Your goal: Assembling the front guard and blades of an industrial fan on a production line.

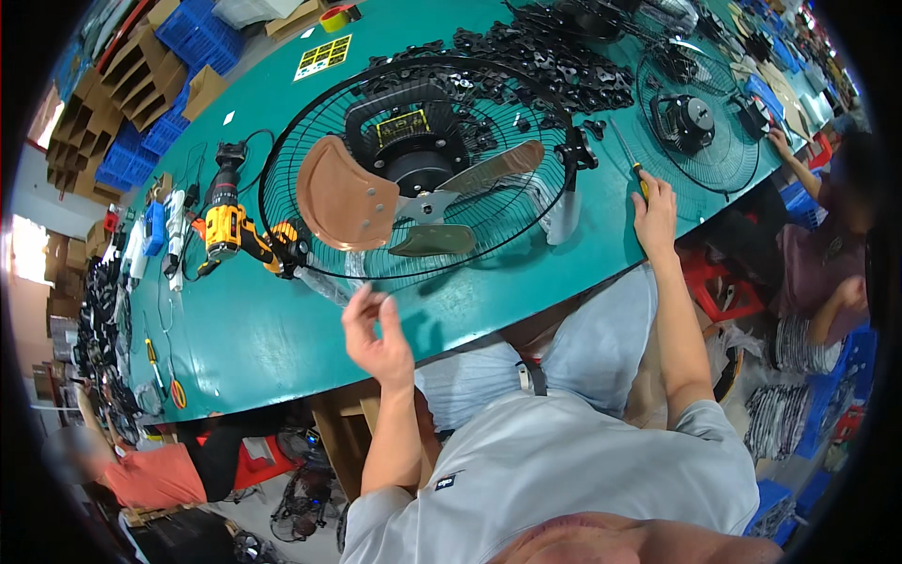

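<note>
A fan (420,174) with an open wire cage lies in front of me on the green table, its copper-coloured blades (340,202) fixed round a dark motor. Just off the near rim of the cage is my left hand (378,338), its fingers loosely bent, thumb apart and nothing visible in it. To the fan's right, my right hand (656,221) rests at the table and grips a screwdriver (641,179) by its yellow handle. The thin shaft points away from me, toward the far side. Part of the handle is hidden by my fingers.
Left of the fan stands a yellow-and-black cordless drill (225,226). Black plastic parts (545,56) are heaped behind it. Another fan (691,122) lies at the right, near a co-worker's hand (780,143). Scissors (177,390) lie at the left edge of the table (254,348).
</note>
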The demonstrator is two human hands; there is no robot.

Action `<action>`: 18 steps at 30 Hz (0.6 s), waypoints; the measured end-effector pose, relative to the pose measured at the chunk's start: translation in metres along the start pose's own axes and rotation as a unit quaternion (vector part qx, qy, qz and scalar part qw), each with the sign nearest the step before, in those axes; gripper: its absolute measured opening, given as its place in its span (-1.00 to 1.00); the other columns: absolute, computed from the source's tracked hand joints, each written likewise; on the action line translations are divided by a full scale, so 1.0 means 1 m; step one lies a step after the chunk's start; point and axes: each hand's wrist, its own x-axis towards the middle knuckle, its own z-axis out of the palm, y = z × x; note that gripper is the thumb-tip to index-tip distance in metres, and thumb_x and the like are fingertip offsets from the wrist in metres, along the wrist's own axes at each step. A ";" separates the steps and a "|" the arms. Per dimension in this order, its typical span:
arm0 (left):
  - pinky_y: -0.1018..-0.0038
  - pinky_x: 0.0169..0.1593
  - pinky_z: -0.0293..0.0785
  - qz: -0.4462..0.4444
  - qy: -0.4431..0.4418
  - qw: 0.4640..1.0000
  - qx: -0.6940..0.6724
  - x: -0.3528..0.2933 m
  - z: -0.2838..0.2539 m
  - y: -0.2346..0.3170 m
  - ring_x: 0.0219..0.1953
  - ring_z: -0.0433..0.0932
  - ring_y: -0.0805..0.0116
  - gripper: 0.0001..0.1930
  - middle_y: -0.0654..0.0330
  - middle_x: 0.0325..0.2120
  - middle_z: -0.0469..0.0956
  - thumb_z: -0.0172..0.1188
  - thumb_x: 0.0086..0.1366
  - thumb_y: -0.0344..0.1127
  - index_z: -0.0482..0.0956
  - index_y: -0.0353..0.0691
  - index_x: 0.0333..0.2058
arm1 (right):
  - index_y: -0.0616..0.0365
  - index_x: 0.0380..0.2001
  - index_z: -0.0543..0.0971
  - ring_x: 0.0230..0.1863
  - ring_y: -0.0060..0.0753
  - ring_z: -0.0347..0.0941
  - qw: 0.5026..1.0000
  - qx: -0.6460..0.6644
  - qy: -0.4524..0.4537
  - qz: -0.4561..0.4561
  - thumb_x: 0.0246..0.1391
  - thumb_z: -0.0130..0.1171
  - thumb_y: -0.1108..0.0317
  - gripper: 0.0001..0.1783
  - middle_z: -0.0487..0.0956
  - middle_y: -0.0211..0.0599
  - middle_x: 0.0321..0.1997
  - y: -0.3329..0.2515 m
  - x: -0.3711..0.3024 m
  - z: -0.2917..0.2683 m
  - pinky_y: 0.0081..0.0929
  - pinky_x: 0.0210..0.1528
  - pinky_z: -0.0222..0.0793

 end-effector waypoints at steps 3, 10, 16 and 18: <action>0.51 -0.17 0.60 -0.110 -0.075 0.981 -0.138 0.018 0.034 0.035 -0.25 0.58 0.44 -0.59 0.08 -0.11 0.54 0.20 0.35 -0.50 0.40 -0.40 0.15 | 0.14 0.08 0.51 0.07 0.10 0.44 0.999 0.027 0.034 -0.007 0.11 0.23 0.52 -0.57 0.49 0.00 0.05 0.001 0.007 -0.010 -0.17 0.12 0.38; 0.43 -0.23 0.67 -0.162 -0.045 0.934 -0.317 0.038 0.076 0.033 -0.22 0.61 0.38 -0.51 0.08 0.08 0.45 0.32 0.30 -0.45 0.38 -0.42 0.15 | 0.27 0.06 0.44 -0.38 -0.53 0.50 0.868 0.334 0.367 -0.016 0.32 0.08 0.45 -0.72 0.62 -0.08 -0.13 -0.076 0.065 -0.144 -0.68 -0.37 0.43; 0.51 -0.41 0.58 -0.165 -0.024 0.937 -0.309 0.056 0.084 0.040 -0.35 0.62 0.41 -0.68 0.15 -0.13 0.58 0.39 0.23 -0.45 0.54 -0.28 -0.06 | 0.32 0.20 0.31 -0.21 -0.36 0.58 0.745 0.565 0.315 -0.165 0.42 -0.07 0.27 -0.58 0.61 0.02 -0.11 -0.196 0.103 -0.217 -0.55 -0.30 0.55; 0.56 -0.44 0.60 -0.167 -0.041 0.937 -0.304 0.059 0.080 0.044 -0.39 0.64 0.42 -0.72 0.15 -0.29 0.61 0.40 0.21 -0.48 0.57 -0.33 -0.12 | 0.29 0.15 0.39 -0.21 -0.40 0.57 0.810 0.440 0.317 -0.223 0.40 -0.01 0.22 -0.59 0.63 -0.13 -0.11 -0.240 0.111 -0.191 -0.49 -0.26 0.56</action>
